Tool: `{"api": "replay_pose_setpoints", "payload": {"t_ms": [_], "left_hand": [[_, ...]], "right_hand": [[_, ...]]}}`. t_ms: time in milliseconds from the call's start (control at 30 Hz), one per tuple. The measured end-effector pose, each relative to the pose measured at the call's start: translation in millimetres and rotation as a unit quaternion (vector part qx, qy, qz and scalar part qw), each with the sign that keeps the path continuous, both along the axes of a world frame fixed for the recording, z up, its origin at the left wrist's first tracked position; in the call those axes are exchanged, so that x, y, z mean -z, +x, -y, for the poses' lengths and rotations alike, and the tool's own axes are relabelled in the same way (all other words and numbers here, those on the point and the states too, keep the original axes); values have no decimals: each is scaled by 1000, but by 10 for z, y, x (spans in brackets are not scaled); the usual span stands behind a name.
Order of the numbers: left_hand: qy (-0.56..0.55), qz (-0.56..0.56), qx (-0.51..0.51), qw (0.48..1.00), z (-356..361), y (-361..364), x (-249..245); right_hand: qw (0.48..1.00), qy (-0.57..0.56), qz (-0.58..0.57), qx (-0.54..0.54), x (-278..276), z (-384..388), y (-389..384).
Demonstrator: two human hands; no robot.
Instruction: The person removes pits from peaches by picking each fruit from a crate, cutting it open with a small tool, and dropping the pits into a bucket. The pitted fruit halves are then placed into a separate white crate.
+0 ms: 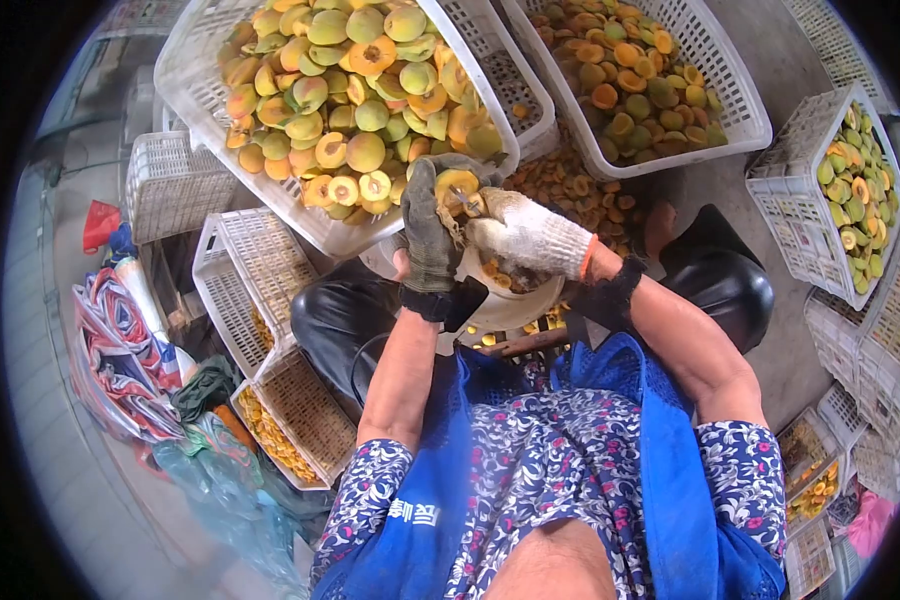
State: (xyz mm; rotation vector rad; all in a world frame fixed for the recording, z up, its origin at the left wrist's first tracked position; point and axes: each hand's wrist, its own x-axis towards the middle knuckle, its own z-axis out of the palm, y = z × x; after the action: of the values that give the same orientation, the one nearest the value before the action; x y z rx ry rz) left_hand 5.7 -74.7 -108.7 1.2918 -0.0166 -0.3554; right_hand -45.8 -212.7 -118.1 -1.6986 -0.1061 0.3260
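Note:
My left hand [430, 225], in a dark grey-green glove, is closed around a halved peach [457, 186] with its orange flesh facing up. Against that fruit my right hand [528, 234], in a white knitted glove with an orange cuff, grips a small metal tool [473, 204]; its handle is hidden in the fist. Below both hands stands a white bucket [518, 308] holding brownish pieces, perhaps pits. Just beyond the left hand, a large white crate [192, 75] is tilted this way, heaped with halved peaches [365, 150].
Another white crate [748, 140] with peach halves stands at the back right. More halves [580, 195] lie in a pile behind the bucket. Fruit fills a crate [785, 195] at right. Stacked baskets [270, 250] and crumpled striped sacks [130, 350] are at left.

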Motion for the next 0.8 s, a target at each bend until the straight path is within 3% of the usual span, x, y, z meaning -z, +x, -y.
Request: {"api": "replay_pose_setpoints", "payload": {"t_ms": [33,133,200,267,300,333,367,400,467,500,533,567,600,633,667,733,767,800], "left_hand": [[60,83,31,994,-45,28,7],[16,-8,81,997,-134,71,-48],[46,21,97,994,-174,72,-117],[130,108,187,968,-337,108,29],[138,107,201,964,-397,86,41],[139,108,202,963,-424,38,50],[63,24,177,982,-434,-29,61],[-15,-60,149,987,-444,-109,54],[-10,-77,110,991,-406,-206,-43],[-19,-81,79,993,-409,-229,-38],[-26,-86,49,995,-422,-265,-27],[117,48,24,992,-471,-322,85],[117,50,25,992,-600,-264,169],[-21,-29,0,999,-801,-143,218],[-157,-109,-23,981,-842,-41,158],[-113,-85,-70,987,-648,129,-117],[-70,-65,-125,988,-481,168,-407],[-144,-58,-34,987,-271,193,-723]], "right_hand": [[999,0,-20,-31,55,2,31],[997,25,-1,-75,119,26,2],[993,38,-43,-104,217,-7,-24],[986,52,-85,-133,492,-111,-97],[969,194,-99,-118,727,-207,-159],[931,333,-113,-101,837,-273,-217],[853,419,-275,-144,298,-154,-226],[853,419,-275,-146,284,-173,-280],[753,520,-390,-101,238,-165,-318],[796,480,-363,-66,193,-168,-328],[795,481,-363,-67,211,-142,-270],[946,232,-75,-212,258,-70,-159],[919,-64,227,-316,285,0,-96],[848,-221,330,-351,233,51,-184],[910,-259,118,-300,122,54,-283],[891,-398,69,-205,203,120,-444],[912,-346,4,-220,48,122,-379],[924,-296,-60,-235,-106,165,-264]]}}
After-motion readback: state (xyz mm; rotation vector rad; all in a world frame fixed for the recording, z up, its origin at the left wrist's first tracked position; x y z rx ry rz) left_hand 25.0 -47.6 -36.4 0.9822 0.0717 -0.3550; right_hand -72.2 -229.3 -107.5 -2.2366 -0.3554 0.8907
